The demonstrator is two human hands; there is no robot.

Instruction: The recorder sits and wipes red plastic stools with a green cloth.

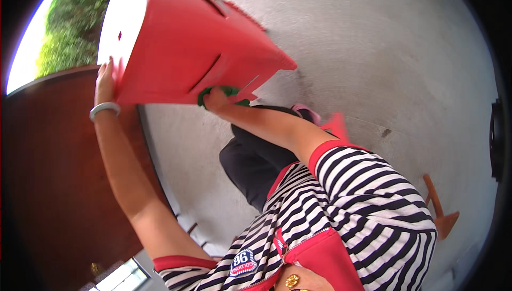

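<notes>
A red plastic stool [176, 56] is held up and tilted at the upper left, its seat [120, 24] washed out by glare around a small diamond-shaped hole. Narrow slots run through its sides. My left hand [105, 85], a pale bangle at the wrist, grips the stool by the edge of the seat. Against the stool's near side, my right hand [216, 99] is closed over a green cloth [230, 90]. Part of the cloth is hidden under that hand.
A dark brown wooden panel [64, 168] stands close on my left, with greenery [74, 24] beyond it. Grey concrete floor [373, 51] spreads to the right. A blurred red object [336, 125] shows behind my right arm, and a wooden furniture piece [442, 219] is at the right.
</notes>
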